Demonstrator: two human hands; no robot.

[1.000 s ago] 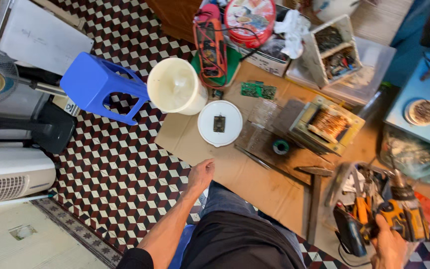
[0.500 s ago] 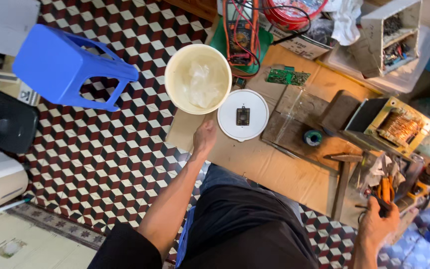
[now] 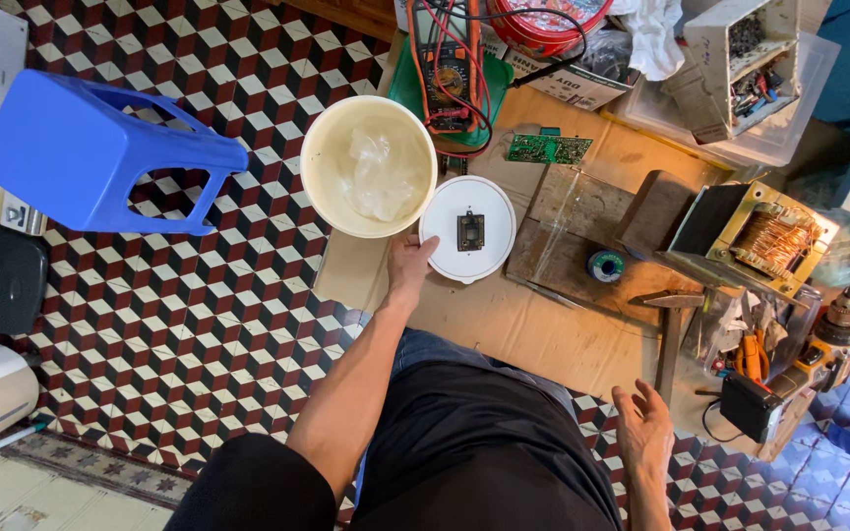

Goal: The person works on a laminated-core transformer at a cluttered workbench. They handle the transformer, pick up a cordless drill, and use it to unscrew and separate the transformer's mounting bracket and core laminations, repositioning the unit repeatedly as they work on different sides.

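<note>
left hand [image 3: 410,264]: fingers spread flat, gripping nothing, fingertips at rim of white round lid [image 3: 467,228] | right hand [image 3: 644,429]: open, empty, over knee | lid lies on cardboard sheet [image 3: 504,315] on floor, just right of cream bucket [image 3: 369,165] | checkered tile floor [image 3: 189,324], blue stool [image 3: 91,152] left

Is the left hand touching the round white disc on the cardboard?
Touching. The head view shows the left hand with its fingertips lying on the near-left edge of the round white disc, no gap between them, right beside the cream bucket.
</note>
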